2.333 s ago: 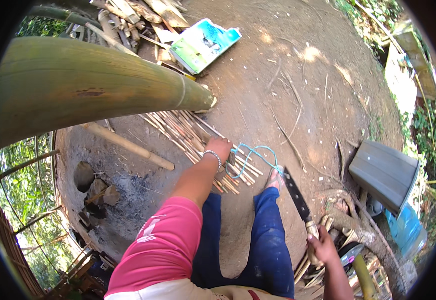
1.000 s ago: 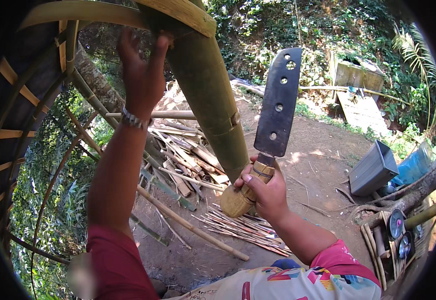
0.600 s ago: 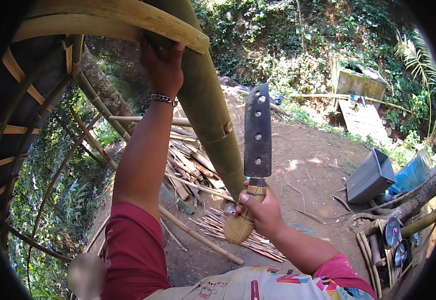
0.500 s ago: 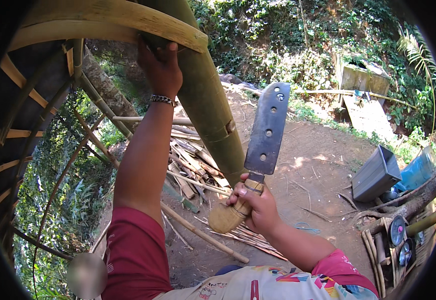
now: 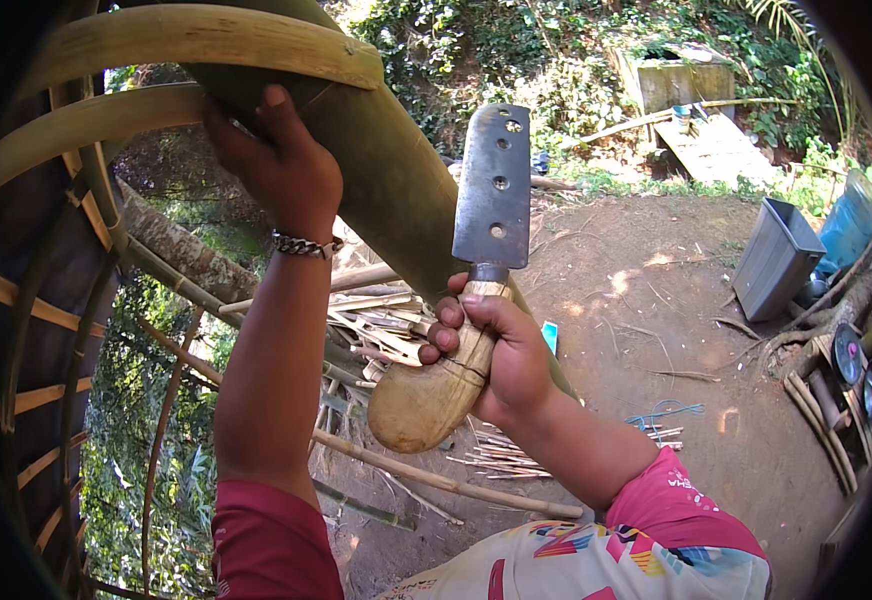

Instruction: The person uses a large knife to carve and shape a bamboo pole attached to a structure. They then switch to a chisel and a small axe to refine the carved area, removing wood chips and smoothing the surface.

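My right hand [image 5: 506, 345] is closed around the pale wooden handle of a machete [image 5: 493, 190]. Its broad dark blade points up, has several round holes, and touches nothing. The handle ends in a thick bent knob below my fist. At upper left my left hand [image 5: 286, 165] is raised against a thick green bamboo pole [image 5: 396, 180], thumb upward. Its fingers lie at the end of a lower bamboo strip [image 5: 106, 120] and seem curled on it; shadow partly hides them. Above the thumb, a wider curved bamboo strip [image 5: 206, 42] crosses the pole.
Split bamboo pieces [image 5: 381, 325] are heaped behind the pole, with thin sticks [image 5: 506, 455] bundled on the dirt. A long pole [image 5: 446, 475] lies low across the front. A grey bin [image 5: 778, 260] stands right, beside tree roots [image 5: 806, 325]. Dark slatted framing [image 5: 26, 290] borders the left.
My left hand has shifted left and slightly down, with the lower strip's end still at its fingers. The gap between the strips looks wider. My right hand and the machete have risen leftward.
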`<state>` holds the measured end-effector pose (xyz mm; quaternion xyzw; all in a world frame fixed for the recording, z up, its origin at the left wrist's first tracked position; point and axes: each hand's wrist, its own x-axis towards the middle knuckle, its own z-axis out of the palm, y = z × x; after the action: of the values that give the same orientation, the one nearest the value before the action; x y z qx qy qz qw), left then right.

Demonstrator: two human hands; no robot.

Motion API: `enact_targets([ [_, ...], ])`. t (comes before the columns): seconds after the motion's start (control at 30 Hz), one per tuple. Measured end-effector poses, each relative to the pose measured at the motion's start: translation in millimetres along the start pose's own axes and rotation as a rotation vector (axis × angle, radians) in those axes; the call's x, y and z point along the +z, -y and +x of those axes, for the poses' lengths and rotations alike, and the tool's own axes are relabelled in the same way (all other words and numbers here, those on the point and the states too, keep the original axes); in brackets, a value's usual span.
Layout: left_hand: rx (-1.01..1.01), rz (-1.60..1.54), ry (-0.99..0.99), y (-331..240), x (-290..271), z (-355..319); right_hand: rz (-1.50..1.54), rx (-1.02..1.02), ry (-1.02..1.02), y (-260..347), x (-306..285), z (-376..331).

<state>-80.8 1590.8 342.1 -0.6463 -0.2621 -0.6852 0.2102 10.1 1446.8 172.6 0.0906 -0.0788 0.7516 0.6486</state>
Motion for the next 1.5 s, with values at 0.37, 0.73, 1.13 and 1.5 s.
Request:
enact_targets([
  [0.37, -0.003, -0.067, 0.001, 7, 0, 1, 0.084, 0.065, 0.009, -3, 19, -3],
  [0.73, -0.029, -0.027, -0.009, -4, 0, -2, 0.075, 0.201, -0.039, 14, 31, -17],
  [1.13, -0.003, 0.028, 0.0, -7, -1, -1, -0.002, 0.195, -0.064, 9, 29, -11],
  [1.5, 0.004, 0.022, 0.001, -7, -2, 0, -0.111, 0.183, -0.088, 20, 37, -6],
])
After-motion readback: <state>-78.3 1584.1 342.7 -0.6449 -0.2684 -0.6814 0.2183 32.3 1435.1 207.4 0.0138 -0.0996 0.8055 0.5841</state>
